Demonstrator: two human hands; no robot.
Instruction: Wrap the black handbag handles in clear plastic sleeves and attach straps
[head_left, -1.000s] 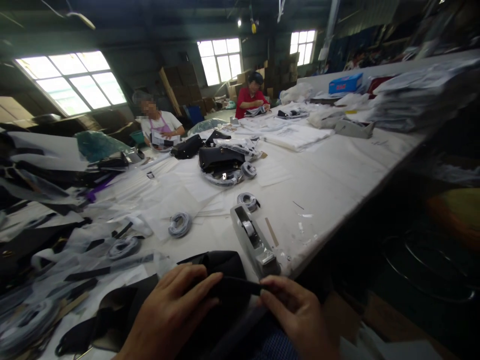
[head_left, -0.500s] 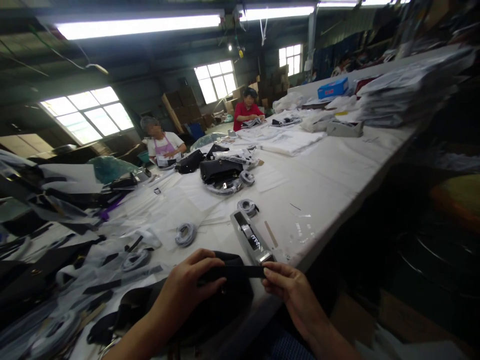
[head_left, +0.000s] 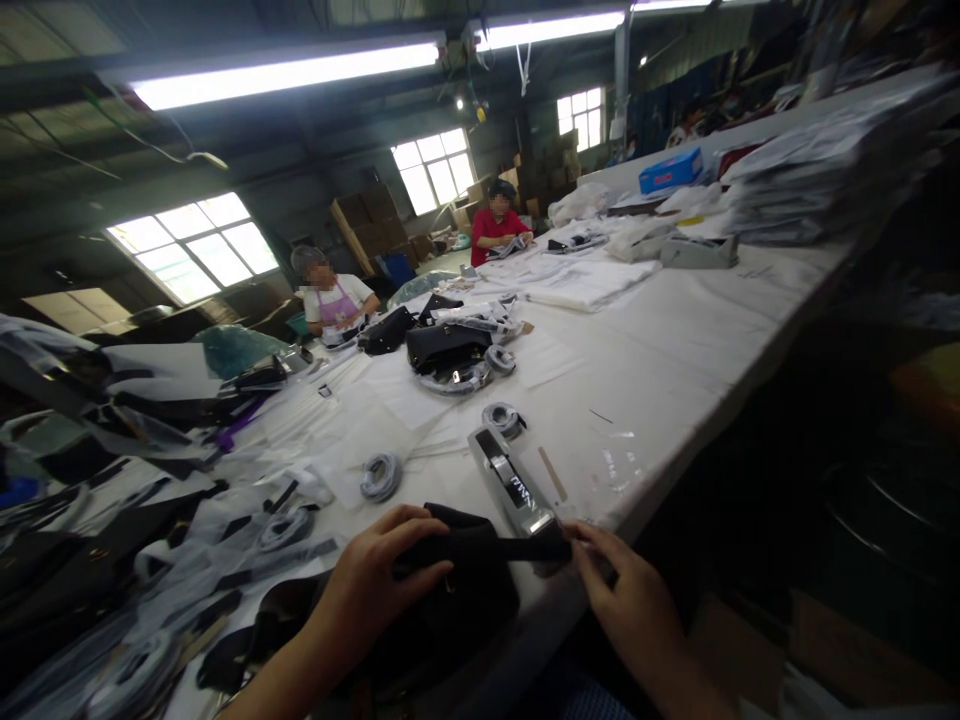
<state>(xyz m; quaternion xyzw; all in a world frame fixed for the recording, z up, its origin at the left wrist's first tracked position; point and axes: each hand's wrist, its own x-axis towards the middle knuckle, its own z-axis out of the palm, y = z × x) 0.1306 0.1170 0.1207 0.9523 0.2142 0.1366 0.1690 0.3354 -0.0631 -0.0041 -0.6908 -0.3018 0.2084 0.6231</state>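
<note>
At the table's near edge lies a black handbag (head_left: 480, 610), dark and partly hidden by my forearm. My left hand (head_left: 397, 570) grips its top, thumb on the near side and fingers over the far side. A flat black strap (head_left: 532, 550) runs rightward from the bag. Its far end is pinched between the thumb and fingers of my right hand (head_left: 622, 580). Just beyond the strap stands a grey tape dispenser (head_left: 484, 450), its front end close to my right fingers. Whether the strap touches the dispenser I cannot tell.
Wrapped strap coils (head_left: 380, 477) lie past the bag. Farther off is another black handbag (head_left: 450, 345). Plastic-wrapped straps and black pieces crowd the left. Stacked wrapped goods (head_left: 795, 180) and a blue box (head_left: 670, 171) stand at back right. Two people work across the table.
My right hand has moved to the right with the strap end, and a longer stretch of strap shows. My left hand keeps its grip on the bag. The view has shifted slightly.
</note>
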